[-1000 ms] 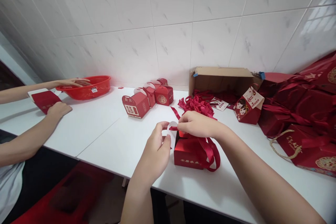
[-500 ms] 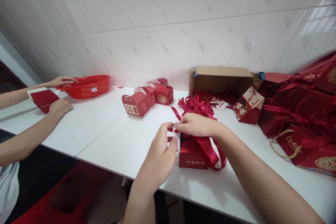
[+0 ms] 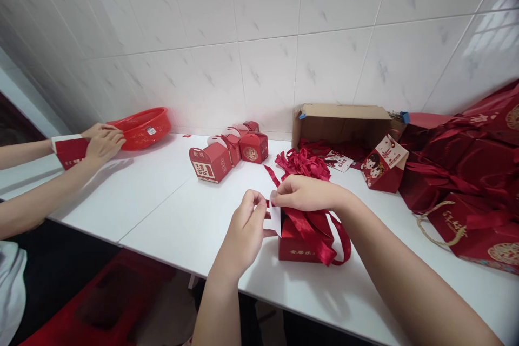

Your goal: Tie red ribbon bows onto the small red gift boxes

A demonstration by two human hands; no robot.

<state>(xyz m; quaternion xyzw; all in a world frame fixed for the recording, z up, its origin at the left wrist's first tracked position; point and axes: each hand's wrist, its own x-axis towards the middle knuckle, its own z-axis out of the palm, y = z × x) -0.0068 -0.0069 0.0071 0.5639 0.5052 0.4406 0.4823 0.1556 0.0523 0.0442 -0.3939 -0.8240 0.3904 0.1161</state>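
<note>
A small red gift box with gold lettering stands on the white table in front of me. Dark red satin ribbon drapes over its top and loops down on the right side. At the box's left edge rises a white card or flap. My left hand is closed in a pinch on a short ribbon end left of that white piece. My right hand reaches over the box, its fingers pinched at the top of the white piece where the ribbon passes; exactly what they grip is partly hidden.
Behind lies a heap of red ribbons before an open cardboard carton. Several folded red boxes stand left. Red gift bags crowd the right. A co-worker's hands touch a red plastic basin.
My left hand has pulled slightly left with the ribbon end; more of the box's top shows. The co-worker's hands have come together at the basin, which is now tilted.
</note>
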